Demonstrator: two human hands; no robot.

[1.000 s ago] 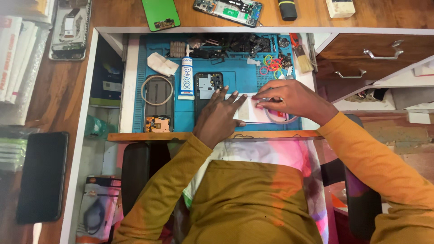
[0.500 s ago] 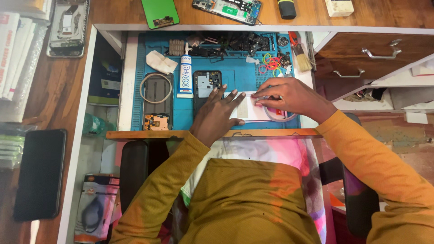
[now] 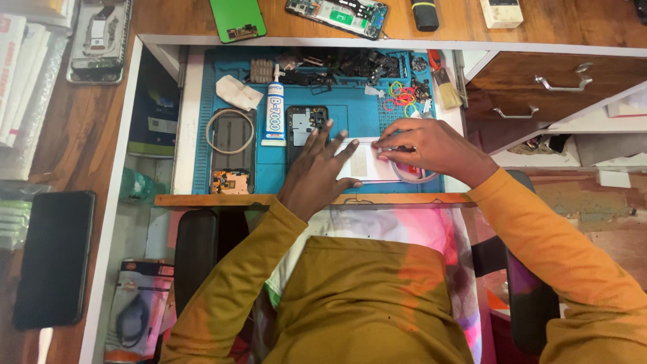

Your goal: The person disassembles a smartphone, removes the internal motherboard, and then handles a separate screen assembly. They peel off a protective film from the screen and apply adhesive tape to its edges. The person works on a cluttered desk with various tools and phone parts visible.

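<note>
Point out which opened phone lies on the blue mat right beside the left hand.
The dark opened phone right of the glue tube, touching the left hand; the others lie on the wooden desk.
</note>
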